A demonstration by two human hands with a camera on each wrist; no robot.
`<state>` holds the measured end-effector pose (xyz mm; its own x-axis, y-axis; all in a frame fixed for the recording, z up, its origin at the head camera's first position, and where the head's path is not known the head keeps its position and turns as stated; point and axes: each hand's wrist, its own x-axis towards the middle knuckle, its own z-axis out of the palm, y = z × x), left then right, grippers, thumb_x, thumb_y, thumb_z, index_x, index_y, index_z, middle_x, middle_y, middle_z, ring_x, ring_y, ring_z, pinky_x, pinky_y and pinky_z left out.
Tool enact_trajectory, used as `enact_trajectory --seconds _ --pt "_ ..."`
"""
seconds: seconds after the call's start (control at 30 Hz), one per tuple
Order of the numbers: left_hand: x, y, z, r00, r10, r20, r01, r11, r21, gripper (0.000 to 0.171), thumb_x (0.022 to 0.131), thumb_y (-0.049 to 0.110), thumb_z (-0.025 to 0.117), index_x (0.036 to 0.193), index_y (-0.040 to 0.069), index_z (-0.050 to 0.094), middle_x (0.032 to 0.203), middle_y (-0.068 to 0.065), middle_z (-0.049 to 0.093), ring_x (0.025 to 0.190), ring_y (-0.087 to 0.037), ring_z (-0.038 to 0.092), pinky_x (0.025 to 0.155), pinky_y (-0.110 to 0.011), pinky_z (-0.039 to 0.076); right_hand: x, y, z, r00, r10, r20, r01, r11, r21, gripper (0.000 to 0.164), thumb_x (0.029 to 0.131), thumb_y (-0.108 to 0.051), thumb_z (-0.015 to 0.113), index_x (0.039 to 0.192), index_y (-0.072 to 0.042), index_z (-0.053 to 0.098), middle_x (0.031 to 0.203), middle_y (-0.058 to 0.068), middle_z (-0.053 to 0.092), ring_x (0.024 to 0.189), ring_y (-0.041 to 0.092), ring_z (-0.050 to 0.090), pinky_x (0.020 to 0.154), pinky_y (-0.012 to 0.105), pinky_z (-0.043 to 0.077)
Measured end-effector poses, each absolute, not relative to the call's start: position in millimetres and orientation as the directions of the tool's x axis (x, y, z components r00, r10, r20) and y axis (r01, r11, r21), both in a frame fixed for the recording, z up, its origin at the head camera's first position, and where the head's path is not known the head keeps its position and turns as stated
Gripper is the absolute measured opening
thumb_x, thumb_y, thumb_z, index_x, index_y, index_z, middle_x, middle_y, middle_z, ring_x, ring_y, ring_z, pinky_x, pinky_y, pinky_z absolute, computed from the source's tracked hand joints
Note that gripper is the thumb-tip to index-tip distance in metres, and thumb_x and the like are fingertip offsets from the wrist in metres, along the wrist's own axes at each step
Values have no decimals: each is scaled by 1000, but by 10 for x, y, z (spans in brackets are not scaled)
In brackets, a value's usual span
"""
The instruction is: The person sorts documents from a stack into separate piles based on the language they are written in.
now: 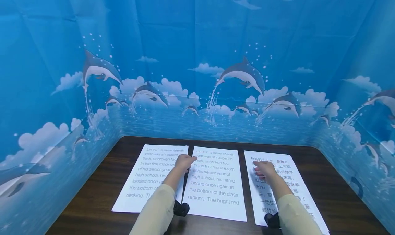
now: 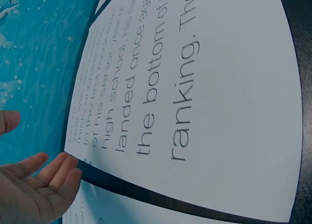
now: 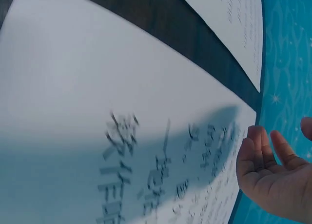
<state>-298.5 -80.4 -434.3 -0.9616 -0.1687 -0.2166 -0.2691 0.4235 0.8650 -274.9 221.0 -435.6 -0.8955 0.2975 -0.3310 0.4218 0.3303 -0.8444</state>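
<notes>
Three white printed sheets lie in a row on a dark wooden table. The left sheet (image 1: pixel 145 180) and the middle sheet (image 1: pixel 216 180) carry English text, the right sheet (image 1: pixel 297 176) large Chinese characters. Over the narrow gap between the left and middle sheets hovers my left hand (image 1: pixel 183 163), its fingers relaxed and holding nothing. My right hand (image 1: pixel 266 169) hangs above the upper part of the right sheet, also with nothing in it. Both wrist views show loosely bent fingers (image 2: pixel 61 177) and a thumb held apart; the right hand (image 3: pixel 275 182) casts a shadow across its sheet.
The brown table (image 1: pixel 83 197) shows around the sheets. A blue curtain (image 1: pixel 197 73) printed with dolphins and clouds encloses its back and sides. Black wrist devices (image 1: pixel 181 208) sit beneath both forearms, which wear pale sleeves (image 1: pixel 157 207).
</notes>
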Motion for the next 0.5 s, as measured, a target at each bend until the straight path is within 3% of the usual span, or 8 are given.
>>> enact_trajectory --seconds 0.23,0.5 --pt "-2938 -854 -4378 -958 -195 -209 -278 458 845 43 76 28 60 102 -5 52 89 -13 53 83 -28 52 72 -41 44 -2726 2055 -4409 -890 285 -356 441 335 -833 47 86 -24 49 118 9 39 91 20 53 81 30 54 60 31 45" --pt "-2951 -882 -4406 -940 -208 -271 -338 455 824 44 76 25 59 106 -7 51 86 -14 54 80 -27 53 64 -34 45 -2740 1967 -4461 -874 293 -387 473 334 -815 44 84 -23 51 113 9 43 87 19 54 79 30 56 53 26 44"
